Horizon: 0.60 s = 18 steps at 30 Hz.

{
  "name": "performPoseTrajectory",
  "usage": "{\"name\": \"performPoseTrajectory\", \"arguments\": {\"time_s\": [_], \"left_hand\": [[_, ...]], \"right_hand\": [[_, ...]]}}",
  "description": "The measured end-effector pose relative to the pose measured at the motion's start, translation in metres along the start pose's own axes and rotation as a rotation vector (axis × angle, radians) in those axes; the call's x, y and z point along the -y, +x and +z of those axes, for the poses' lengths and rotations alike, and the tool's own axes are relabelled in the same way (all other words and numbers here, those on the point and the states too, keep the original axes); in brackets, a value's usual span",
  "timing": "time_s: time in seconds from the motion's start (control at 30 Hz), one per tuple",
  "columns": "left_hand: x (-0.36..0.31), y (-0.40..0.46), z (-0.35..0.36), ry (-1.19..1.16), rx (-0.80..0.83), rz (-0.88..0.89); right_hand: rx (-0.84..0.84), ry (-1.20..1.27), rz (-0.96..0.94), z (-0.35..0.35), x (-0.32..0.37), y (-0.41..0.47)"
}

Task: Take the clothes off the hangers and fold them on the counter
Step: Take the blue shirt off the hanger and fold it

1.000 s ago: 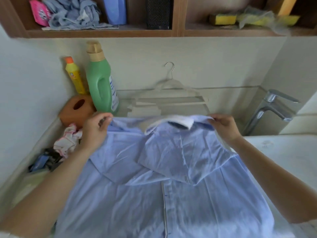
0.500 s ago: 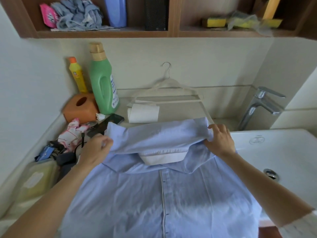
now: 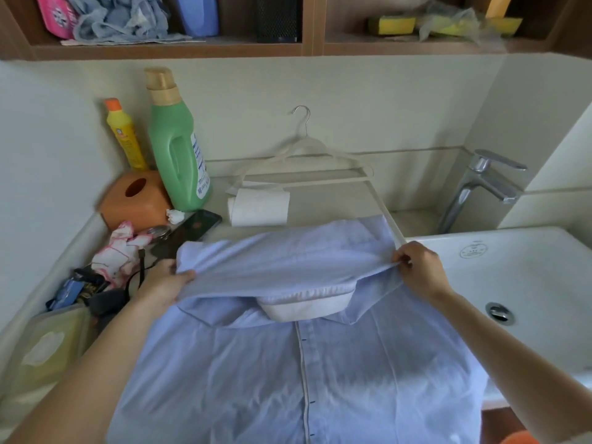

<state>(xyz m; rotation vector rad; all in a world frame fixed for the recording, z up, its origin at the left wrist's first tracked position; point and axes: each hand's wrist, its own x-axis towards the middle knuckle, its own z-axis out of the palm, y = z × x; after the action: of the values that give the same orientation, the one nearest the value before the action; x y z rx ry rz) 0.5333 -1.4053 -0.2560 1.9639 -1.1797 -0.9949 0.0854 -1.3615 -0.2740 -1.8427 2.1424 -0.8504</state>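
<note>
The shirt (image 3: pixel 288 373) lay buttons-up; my left hand (image 3: pixel 163 283) and right hand (image 3: pixel 419 270), each pinching its top edge, had drawn the collar end toward me, starting the fold.

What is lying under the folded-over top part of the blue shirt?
Under the fold of the blue shirt, the white collar pokes out above the button placket. Whatever else lies beneath the fold is covered.
</note>
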Motion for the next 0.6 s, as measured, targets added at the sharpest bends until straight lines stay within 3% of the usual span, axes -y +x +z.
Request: {"name": "performPoseTrajectory", "arguments": {"time_s": [0.07,0.13,0.2,0.23,0.3,0.37,0.43,0.6], "left_hand": [[-0.002,-0.009,-0.007,0.285,0.05,0.031],[-0.016,-0.011,-0.006,0.683,-0.093,0.196],[-0.041,-0.024,0.014,0.665,-0.233,0.51],[-0.054,-0.032,0.033,0.581,-0.192,0.651],[-0.069,-0.043,0.078,0.602,0.024,0.815],[-0.062,-0.036,0.107,0.857,0.177,0.79],[-0.039,-0.015,0.102,1.047,0.189,0.645],[-0.001,0.023,0.052,1.241,0.024,0.43]], "right_hand": [[0.181,-0.125,0.098,-0.004,-0.001,-0.001],[0.034,-0.101,0.053,-0.012,0.017,0.005],[-0.234,-0.013,-0.201,-0.008,0.049,0.011],[-0.268,0.012,-0.331,-0.002,0.068,0.015],[-0.045,-0.037,-0.424,0.022,0.098,0.027],[0.254,-0.27,-0.317,0.049,0.1,0.038],[0.374,-0.391,-0.128,0.061,0.073,0.05],[0.327,-0.466,0.116,0.06,0.02,0.062]]}}
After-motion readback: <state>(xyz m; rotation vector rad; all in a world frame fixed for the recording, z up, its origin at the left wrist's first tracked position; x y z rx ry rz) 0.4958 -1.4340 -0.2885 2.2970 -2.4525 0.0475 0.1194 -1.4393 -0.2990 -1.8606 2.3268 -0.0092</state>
